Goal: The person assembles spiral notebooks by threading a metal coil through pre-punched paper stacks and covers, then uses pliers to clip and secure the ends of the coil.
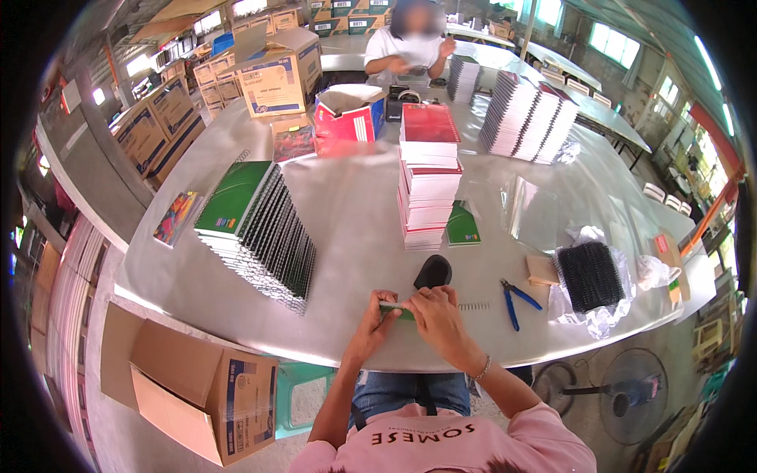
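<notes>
Close to the table's near edge, my left hand [374,322] grips a green notebook [408,314] by its left end, the thumb on top. My right hand [438,322] is closed at the notebook's edge with the fingers pinched together. From under it a thin spiral coil [475,306] sticks out to the right; how far it runs into the notebook is hidden by my fingers. Just beyond my hands lies a black rounded object [433,272]. Blue-handled cutting pliers [516,303] rest on the table to the right.
A leaning stack of green spiral notebooks [260,229] stands left, and red-covered books [430,177] are piled ahead. Black coils [587,276] lie on crumpled plastic at right. An open carton [244,398] is below left, a fan [631,394] below right. Another person [406,51] is across the table.
</notes>
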The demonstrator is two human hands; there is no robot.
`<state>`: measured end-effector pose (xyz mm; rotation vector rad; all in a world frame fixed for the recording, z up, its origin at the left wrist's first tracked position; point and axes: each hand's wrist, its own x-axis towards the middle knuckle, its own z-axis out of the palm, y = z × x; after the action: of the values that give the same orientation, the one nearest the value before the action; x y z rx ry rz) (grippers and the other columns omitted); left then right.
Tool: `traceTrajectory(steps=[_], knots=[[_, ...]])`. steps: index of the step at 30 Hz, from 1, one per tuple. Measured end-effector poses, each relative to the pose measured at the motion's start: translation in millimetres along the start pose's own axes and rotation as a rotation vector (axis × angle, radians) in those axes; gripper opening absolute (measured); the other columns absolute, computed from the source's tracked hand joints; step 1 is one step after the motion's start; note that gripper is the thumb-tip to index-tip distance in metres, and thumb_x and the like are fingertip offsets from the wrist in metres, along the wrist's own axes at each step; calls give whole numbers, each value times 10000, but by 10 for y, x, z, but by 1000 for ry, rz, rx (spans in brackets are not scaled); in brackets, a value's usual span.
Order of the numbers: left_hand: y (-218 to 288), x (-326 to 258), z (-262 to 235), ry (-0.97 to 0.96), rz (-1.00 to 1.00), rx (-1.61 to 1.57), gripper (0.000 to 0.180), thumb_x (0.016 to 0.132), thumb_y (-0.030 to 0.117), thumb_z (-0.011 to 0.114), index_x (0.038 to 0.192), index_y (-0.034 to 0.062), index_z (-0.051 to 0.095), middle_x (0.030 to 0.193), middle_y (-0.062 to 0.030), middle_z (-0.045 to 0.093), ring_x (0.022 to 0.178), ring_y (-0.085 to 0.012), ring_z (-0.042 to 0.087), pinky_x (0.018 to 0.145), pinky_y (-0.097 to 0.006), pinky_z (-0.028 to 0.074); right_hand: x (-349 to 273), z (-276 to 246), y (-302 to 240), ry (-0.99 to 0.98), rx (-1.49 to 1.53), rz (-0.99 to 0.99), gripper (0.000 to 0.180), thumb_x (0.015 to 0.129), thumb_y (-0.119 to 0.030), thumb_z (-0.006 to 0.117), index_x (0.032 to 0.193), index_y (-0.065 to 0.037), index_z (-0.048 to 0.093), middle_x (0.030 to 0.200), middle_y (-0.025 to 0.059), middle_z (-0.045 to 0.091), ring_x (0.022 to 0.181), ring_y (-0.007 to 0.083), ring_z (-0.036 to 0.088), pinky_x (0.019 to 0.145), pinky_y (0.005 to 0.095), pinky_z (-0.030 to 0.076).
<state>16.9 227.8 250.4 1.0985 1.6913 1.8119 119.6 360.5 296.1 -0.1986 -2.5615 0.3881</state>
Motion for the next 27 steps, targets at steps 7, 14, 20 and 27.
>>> traceTrajectory(steps=[7,14,20,27], knots=[[-39,-24,-11,36,-10,21,226,956,-31,524,1122,49,393,1091,-90,477,1058,-203,477,969,-283,370,58,-69,-78,-57,192,39,142,888,-145,648,1006,-84,598,1002,71,578,1010,266,556,961,443,347],[-56,-25,-11,47,-8,23,227,957,-30,526,1133,39,401,1088,-98,471,1046,-207,471,962,-281,370,28,-4,-75,24,251,63,144,879,-143,659,995,-78,604,952,75,584,959,267,567,968,435,344],[-78,-47,-7,39,19,23,239,949,-34,539,1133,35,404,1095,-101,460,1054,-209,469,967,-287,368,63,-47,-170,63,230,85,144,879,-149,666,1001,-89,621,966,68,590,965,260,567,970,432,347],[-79,-68,-12,10,19,19,290,918,-107,495,1145,34,383,1118,-108,454,1086,-215,464,984,-289,361,34,12,-171,100,181,3,215,876,-166,663,1056,-92,571,1010,82,582,981,268,558,951,440,358]])
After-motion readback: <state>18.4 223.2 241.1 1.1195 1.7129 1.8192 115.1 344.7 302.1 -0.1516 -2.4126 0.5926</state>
